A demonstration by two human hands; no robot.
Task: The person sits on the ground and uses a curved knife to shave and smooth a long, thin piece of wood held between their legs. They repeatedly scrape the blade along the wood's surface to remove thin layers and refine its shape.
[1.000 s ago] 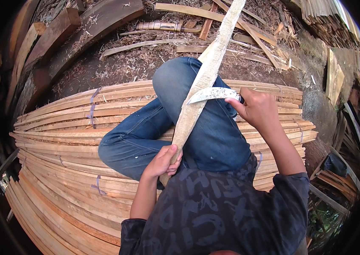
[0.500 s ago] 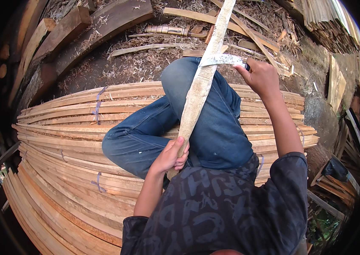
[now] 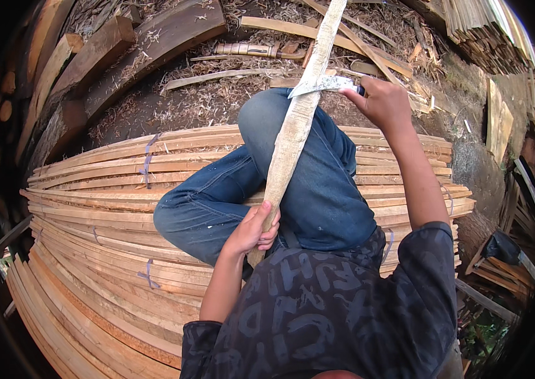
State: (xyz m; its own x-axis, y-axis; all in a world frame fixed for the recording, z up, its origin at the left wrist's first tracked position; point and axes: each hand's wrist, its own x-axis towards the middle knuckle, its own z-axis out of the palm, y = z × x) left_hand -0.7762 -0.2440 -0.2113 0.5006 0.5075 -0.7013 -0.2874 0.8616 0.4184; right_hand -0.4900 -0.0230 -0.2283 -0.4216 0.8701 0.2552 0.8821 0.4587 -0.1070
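A long, pale, rough strip of wood (image 3: 292,137) slants across my raised knee, its far end passing out at the top of the view. My left hand (image 3: 252,231) is wrapped round its near end, close to my waist. In my right hand (image 3: 382,104) is the dark handle of a knife (image 3: 327,83) with a curved, light-spotted blade. The blade lies across the strip just beyond the knee, its tip reaching past the left edge. Most of the handle is hidden by my fingers.
I sit on bundles of long wooden slats (image 3: 109,218) tied with purple strips. Beyond lie wood shavings, loose offcuts (image 3: 318,35) and a sheathed blade (image 3: 248,49). Heavy curved beams (image 3: 154,50) stand at the far left. Stacked thin boards (image 3: 485,31) fill the far right corner.
The knife and my right hand have shifted slightly to the left, the blade still across the strip. My left hand keeps its grip at the near end.
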